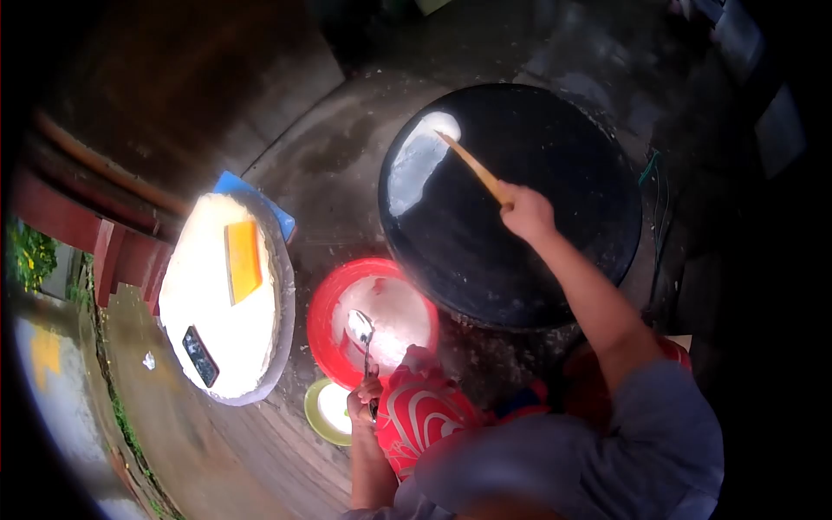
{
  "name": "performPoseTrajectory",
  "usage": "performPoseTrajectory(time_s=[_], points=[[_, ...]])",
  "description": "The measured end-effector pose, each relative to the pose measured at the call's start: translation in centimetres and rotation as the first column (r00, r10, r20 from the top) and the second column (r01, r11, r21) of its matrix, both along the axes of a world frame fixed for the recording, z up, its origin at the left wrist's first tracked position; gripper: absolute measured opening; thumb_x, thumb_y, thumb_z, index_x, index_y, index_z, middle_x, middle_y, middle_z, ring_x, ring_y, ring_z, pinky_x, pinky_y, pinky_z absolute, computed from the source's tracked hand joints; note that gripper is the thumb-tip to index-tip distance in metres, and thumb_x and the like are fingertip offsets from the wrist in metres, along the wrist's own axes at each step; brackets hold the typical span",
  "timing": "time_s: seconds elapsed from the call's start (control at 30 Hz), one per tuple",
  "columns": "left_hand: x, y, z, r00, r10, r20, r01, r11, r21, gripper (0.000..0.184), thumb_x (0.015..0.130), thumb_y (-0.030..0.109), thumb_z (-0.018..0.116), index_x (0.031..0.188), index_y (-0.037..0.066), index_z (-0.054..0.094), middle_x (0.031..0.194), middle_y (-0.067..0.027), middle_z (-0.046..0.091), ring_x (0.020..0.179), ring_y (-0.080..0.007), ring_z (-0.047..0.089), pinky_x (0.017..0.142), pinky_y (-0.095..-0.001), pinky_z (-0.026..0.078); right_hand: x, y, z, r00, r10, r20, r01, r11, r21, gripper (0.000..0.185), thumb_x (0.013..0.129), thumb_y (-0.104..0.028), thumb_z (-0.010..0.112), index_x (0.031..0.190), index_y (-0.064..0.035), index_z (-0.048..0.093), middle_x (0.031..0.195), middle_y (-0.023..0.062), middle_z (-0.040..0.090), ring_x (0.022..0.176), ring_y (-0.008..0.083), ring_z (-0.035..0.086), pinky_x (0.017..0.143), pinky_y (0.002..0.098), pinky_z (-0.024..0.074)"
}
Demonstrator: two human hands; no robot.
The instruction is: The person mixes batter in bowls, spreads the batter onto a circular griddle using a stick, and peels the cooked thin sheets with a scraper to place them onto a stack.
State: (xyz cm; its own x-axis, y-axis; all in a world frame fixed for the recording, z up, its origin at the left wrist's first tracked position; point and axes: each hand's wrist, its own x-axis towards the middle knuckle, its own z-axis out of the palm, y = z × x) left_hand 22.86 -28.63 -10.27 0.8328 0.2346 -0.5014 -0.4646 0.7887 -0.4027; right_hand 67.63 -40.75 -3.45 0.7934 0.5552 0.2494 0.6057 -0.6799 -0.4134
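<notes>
The griddle (563,156) is the largest thing, black and round, at 2 o'clock in the view. Well apart from it, at 8 o'clock, is a pale, roughly oval pile (195,286), its top too bright to read in detail. Between them, near the griddle's 7 to 8 o'clock edge, stands the red bowl (325,312), with whitish liquid inside. The green dish (317,423), holding something white, is just beside the bowl at its 7 o'clock, partly hidden by the left wrist. A white batter patch (416,173) lies on the griddle at 10 o'clock, thicker at its top end. A blue thing (282,218) juts out at the pile's 1 o'clock, and a yellow-orange block (244,260) lies on top. The right hand (527,212) is closed around the stick (481,173) over the griddle, the tip at the patch's thick end. The left hand (364,400), at the bowl's 6 o'clock, has its fingers curled around the spoon (360,326), whose head is over the bowl. A dark phone (201,356) lies on the pile at 7 o'clock.
</notes>
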Motion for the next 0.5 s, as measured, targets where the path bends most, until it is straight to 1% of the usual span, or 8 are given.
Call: performPoseTrajectory(time_s=[0.03, 0.07, 0.17, 0.23, 0.37, 0.4, 0.43, 0.5], points=[[-0.1, 0.1, -0.1, 1.0, -0.004, -0.003, 0.004, 1.0, -0.002, 0.035, 0.089, 0.004, 0.031, 0.119, -0.014, 0.037, 0.069, -0.0053, 0.042, 0.054, -0.0125, 0.041, 0.047, -0.0247, 0.038, -1.2, 0.7, 0.2, 0.987, 0.002, -0.159, 0.026, 0.985, 0.173, 0.046, 0.068, -0.011, 0.058, 0.114, -0.0169, 0.059, 0.087, 0.0095, 0.059, 0.079, 0.0266, 0.061, 0.069, 0.0366, 0.0497], [0.0, 0.2, -0.4, 1.0, -0.001, -0.004, 0.001, 1.0, -0.008, 0.035, 0.089, 0.004, 0.031, 0.118, -0.014, 0.037, 0.069, -0.0053, 0.042, 0.053, -0.0125, 0.041, 0.047, -0.0247, 0.038, -2.9, 0.9, 0.4, 0.993, 0.065, -0.095, -0.047, 0.984, 0.174, 0.044, 0.069, -0.011, 0.057, 0.112, -0.0179, 0.061, 0.089, 0.0092, 0.06, 0.082, 0.0262, 0.061, 0.071, 0.0358, 0.0494], [-0.1, 0.1, -0.9, 1.0, -0.016, -0.007, 0.016, 0.999, -0.032, 0.034, 0.089, 0.004, 0.031, 0.117, -0.014, 0.038, 0.069, -0.0053, 0.042, 0.053, -0.0125, 0.041, 0.047, -0.0247, 0.038, -2.8, 1.7, 1.3, 0.977, 0.193, 0.089, -0.178, 0.972, -0.153, 0.049, 0.068, -0.009, 0.059, 0.116, -0.0139, 0.056, 0.086, 0.0094, 0.057, 0.076, 0.0276, 0.06, 0.066, 0.0376, 0.0493], [-0.2, 0.0, -1.1, 1.0, -0.017, -0.013, 0.017, 0.999, -0.036, 0.033, 0.089, 0.004, 0.031, 0.117, -0.014, 0.038, 0.069, -0.0053, 0.042, 0.053, -0.0125, 0.041, 0.047, -0.0247, 0.038, 1.8, 1.5, 0.9, 0.986, 0.027, 0.167, 0.005, 0.982, -0.188, 0.044, 0.07, -0.009, 0.057, 0.114, -0.0136, 0.057, 0.084, 0.0095, 0.057, 0.074, 0.0276, 0.06, 0.061, 0.0378, 0.0488], [-0.1, 0.2, -1.3, 1.0, -0.027, -0.011, 0.026, 0.999, -0.031, 0.032, 0.089, 0.004, 0.031, 0.115, -0.013, 0.038, 0.069, -0.0053, 0.042, 0.053, -0.0125, 0.041, 0.047, -0.0247, 0.038, 0.2, 1.1, -0.4, 0.972, -0.087, -0.219, 0.106, 0.991, 0.076, 0.047, 0.07, -0.014, 0.059, 0.118, -0.0169, 0.056, 0.097, 0.0118, 0.061, 0.09, 0.028, 0.06, 0.077, 0.038, 0.0493], [0.0, 0.4, -1.4, 1.0, -0.027, -0.009, 0.027, 0.999, -0.034, 0.032, 0.089, 0.004, 0.031, 0.115, -0.013, 0.038, 0.069, -0.0053, 0.042, 0.053, -0.0125, 0.041, 0.047, -0.0247, 0.038, -1.5, 0.5, -0.1, 0.973, 0.035, -0.229, -0.016, 0.996, 0.084, 0.05, 0.071, -0.015, 0.058, 0.121, -0.0177, 0.054, 0.107, 0.0112, 0.06, 0.096, 0.0288, 0.059, 0.084, 0.0383, 0.047], [0.0, 0.4, -1.6, 0.999, -0.031, -0.01, 0.031, 0.999, -0.035, 0.031, 0.089, 0.004, 0.031, 0.114, -0.013, 0.038, 0.068, -0.0053, 0.042, 0.053, -0.0125, 0.041, 0.047, -0.0247, 0.038, -2.8, 0.1, 1.1, 0.989, 0.115, -0.094, -0.122, 0.99, -0.068, 0.051, 0.07, -0.015, 0.059, 0.121, -0.0171, 0.054, 0.102, 0.0103, 0.06, 0.089, 0.0289, 0.06, 0.078, 0.0389, 0.0488], [-0.1, 0.3, -1.7, 0.999, -0.031, -0.016, 0.031, 0.998, -0.046, 0.031, 0.089, 0.004, 0.031, 0.114, -0.013, 0.038, 0.068, -0.0053, 0.042, 0.053, -0.0125, 0.041, 0.047, -0.0247, 0.038, 0.1, -0.4, 0.4, 0.998, 0.047, 0.044, -0.036, 0.977, -0.208, 0.051, 0.069, -0.014, 0.061, 0.12, -0.0157, 0.054, 0.094, 0.0089, 0.059, 0.081, 0.0286, 0.061, 0.069, 0.039, 0.0496]])
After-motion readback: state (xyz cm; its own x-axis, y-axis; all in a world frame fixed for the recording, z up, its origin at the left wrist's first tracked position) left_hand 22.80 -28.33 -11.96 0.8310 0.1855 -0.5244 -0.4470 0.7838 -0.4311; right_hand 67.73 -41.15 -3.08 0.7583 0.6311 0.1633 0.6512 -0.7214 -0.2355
